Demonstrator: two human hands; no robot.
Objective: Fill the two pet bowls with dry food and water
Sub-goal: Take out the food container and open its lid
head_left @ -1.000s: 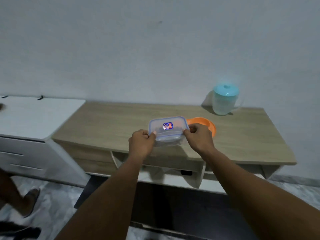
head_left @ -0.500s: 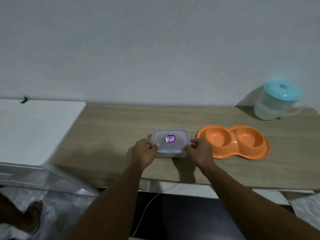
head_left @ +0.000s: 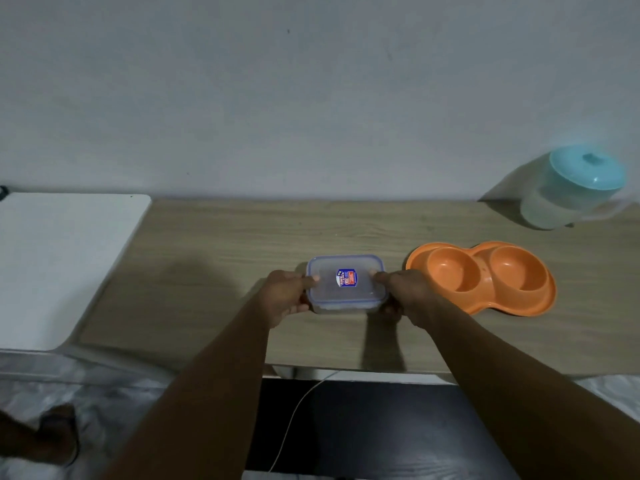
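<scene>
The lidded food container [head_left: 346, 284] sits near the front edge of the wooden tabletop [head_left: 221, 271], left hand [head_left: 284, 295] and right hand [head_left: 403, 293] clasping its short ends, thumbs on the lid. The orange double pet bowl [head_left: 485, 277] lies just beside it at 3 o'clock, both wells empty; the teal-lidded water jug [head_left: 575, 188] stands at 1 o'clock. Popping the latches hard could jolt kibble out, or knock the light bowl.
</scene>
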